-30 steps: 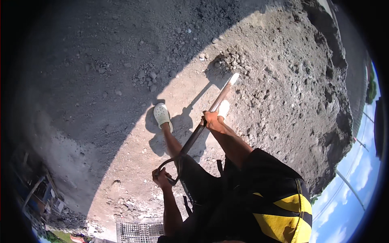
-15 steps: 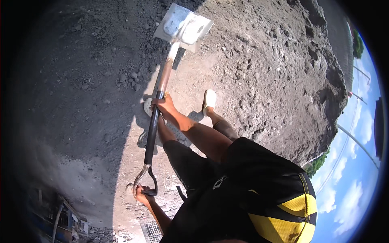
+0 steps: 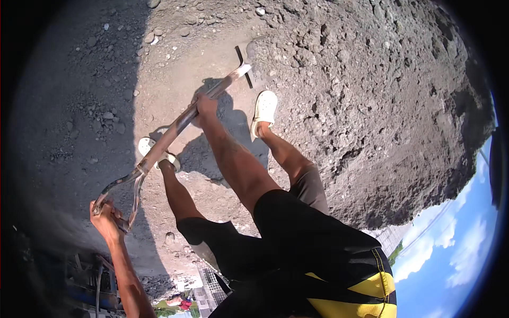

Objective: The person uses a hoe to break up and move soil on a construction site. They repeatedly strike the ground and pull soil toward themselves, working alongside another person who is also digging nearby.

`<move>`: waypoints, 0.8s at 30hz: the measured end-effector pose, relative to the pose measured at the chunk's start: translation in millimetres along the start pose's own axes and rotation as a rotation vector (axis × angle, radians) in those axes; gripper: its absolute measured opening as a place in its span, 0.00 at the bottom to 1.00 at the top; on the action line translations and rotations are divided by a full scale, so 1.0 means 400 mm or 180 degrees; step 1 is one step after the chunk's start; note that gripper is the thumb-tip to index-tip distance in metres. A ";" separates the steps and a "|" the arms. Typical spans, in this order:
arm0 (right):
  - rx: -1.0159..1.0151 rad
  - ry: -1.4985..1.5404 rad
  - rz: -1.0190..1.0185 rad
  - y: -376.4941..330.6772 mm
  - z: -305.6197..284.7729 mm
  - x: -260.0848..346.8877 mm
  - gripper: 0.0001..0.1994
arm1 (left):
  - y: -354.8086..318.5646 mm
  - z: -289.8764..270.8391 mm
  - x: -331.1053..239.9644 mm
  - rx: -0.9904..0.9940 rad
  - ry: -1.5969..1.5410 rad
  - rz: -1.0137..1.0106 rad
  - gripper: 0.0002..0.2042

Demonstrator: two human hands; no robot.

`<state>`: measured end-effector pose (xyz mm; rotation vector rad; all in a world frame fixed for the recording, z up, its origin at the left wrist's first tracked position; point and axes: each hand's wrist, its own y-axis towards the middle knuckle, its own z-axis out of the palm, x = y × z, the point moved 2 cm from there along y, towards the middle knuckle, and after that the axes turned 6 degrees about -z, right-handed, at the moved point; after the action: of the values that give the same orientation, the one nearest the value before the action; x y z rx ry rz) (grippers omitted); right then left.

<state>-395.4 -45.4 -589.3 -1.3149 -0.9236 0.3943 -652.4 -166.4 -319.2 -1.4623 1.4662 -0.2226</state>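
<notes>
A long-shafted shovel slants from the lower left up to the middle of the view. My left hand is closed round its D-shaped handle at the lower left. Farther up, my right hand wraps the shaft, not far from the pale metal socket. The blade shows only as a dark, narrow edge at the ground, just left of a heap of grey soil; the rest of it cannot be made out. My feet, in white clogs, stand apart on either side of the shaft.
The rough, lumpy heap rises along the right side. Shaded ground with loose stones lies on the left. A metal grating is near the bottom, with dark clutter at the lower left.
The shovel has swung so its blade sits closer to my feet and turned edge-on. My left hand has moved left and up with the handle; my right hand has shifted toward the blade.
</notes>
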 end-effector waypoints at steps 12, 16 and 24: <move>-0.0426 -0.0732 -0.0343 0.281 -0.337 0.326 0.04 | -0.076 0.440 0.334 -0.0031 -0.0092 0.0493 0.10; -0.0579 -0.0886 -0.0325 0.138 -0.321 0.186 0.04 | -0.097 0.228 0.434 0.0063 -0.0783 -0.0109 0.09; 0.0137 -0.2402 -0.0604 -0.225 -0.348 0.028 0.10 | -0.355 -0.201 0.625 -0.0116 -0.1666 -0.1241 0.11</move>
<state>-304.5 -150.5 -497.9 -1.0249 -1.6407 0.7810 -558.1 -449.3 -303.8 -1.6719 0.7658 -0.0403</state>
